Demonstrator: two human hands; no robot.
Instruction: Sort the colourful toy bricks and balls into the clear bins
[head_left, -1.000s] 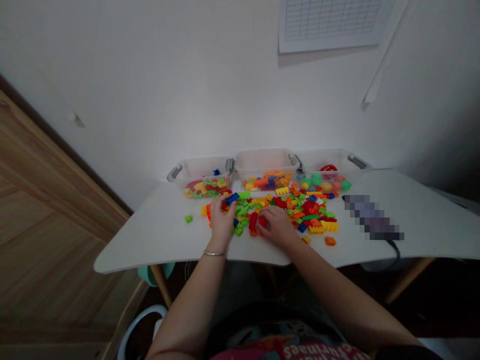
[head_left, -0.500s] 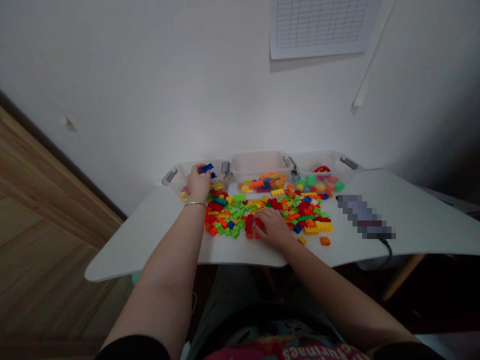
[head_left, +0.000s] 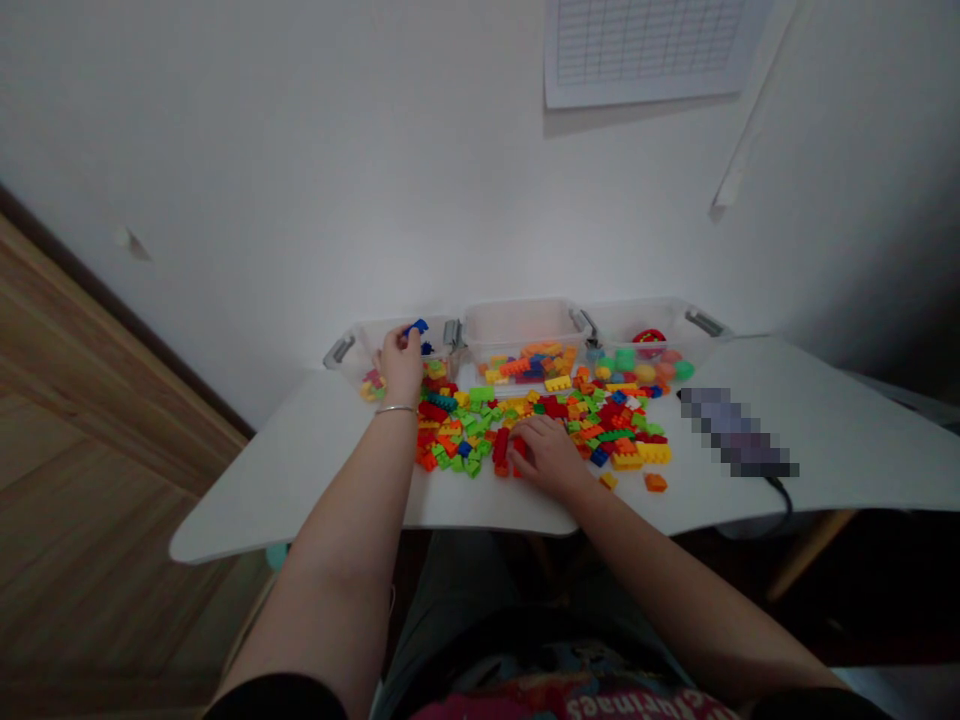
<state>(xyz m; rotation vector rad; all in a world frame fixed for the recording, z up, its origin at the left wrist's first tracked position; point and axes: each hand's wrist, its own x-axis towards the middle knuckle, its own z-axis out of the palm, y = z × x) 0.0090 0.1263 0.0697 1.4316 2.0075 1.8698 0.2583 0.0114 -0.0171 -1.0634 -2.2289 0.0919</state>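
My left hand point(head_left: 403, 365) is raised over the left clear bin point(head_left: 367, 340), its fingers pinching a dark blue toy piece point(head_left: 418, 326) whose exact shape is too small to make out. Another blue piece point(head_left: 427, 348) shows just below it, by the bin. At the near side of a spread of colourful toy building bricks point(head_left: 471, 430), my right hand point(head_left: 549, 455) rests with curled fingers around a red brick point(head_left: 518, 455), partly hidden by them. A darker red brick point(head_left: 500, 447) stands just left of those fingertips.
A middle clear bin point(head_left: 521, 322) holds mixed bricks, and a right clear bin point(head_left: 675, 325) holds coloured balls and a red round item point(head_left: 649, 340). A blurred-out device point(head_left: 739, 435) with a black cable lies right on the white table point(head_left: 300, 470). Behind is a wall.
The blue piece has tilted and shifted slightly in my left fingers above the bin. My right hand stays at the red brick. The whole view has moved a little.
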